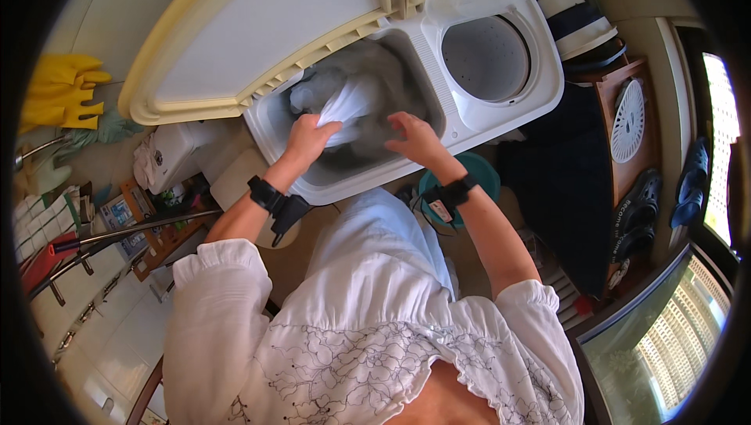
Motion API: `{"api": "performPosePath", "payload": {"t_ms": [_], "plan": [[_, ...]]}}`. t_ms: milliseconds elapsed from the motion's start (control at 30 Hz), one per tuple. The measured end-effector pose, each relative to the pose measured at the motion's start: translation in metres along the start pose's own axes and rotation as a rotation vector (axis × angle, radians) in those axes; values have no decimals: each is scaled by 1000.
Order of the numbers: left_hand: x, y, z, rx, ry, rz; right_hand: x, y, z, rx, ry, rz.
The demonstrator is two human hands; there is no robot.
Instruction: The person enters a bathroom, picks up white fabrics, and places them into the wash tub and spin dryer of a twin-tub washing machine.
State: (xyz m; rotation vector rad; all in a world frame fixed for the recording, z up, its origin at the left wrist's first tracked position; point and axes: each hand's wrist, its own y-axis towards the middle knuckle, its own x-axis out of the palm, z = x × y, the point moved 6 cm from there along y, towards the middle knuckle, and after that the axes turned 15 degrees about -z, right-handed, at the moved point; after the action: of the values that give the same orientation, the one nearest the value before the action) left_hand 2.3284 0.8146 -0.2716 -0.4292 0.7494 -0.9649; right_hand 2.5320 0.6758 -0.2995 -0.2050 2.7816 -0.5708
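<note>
A twin-tub washing machine [469, 134] stands before me with its wash lid [266, 30] raised. Grey, cloudy water and soaked cloth fill the wash tub. My left hand [310, 142] is closed on a white cloth [350, 104], which stretches up and back into the tub. A pale grey, bunched cloth [309, 95] lies beside it in the water. Over the right part of the wash tub hovers my right hand [416, 140], fingers apart and holding nothing. To its upper right, the round spin tub [486, 57] is uncovered. Both wrists wear black bands.
Yellow rubber gloves [66, 92] hang on the left wall, above a white bin-like container [176, 155]. Below the machine's right side sits a teal basin [473, 178]. Dark slippers [641, 206] and a white round rack [628, 121] are at the right, near a window [720, 135].
</note>
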Motion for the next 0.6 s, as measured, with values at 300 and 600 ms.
{"api": "performPosePath", "payload": {"t_ms": [300,600], "plan": [[-9,-77,82,283,193,-140,27,40,-81,-474,-116,-124],[44,48,-33,-48,729,-638,37,38,28,67,-580,-483]]}}
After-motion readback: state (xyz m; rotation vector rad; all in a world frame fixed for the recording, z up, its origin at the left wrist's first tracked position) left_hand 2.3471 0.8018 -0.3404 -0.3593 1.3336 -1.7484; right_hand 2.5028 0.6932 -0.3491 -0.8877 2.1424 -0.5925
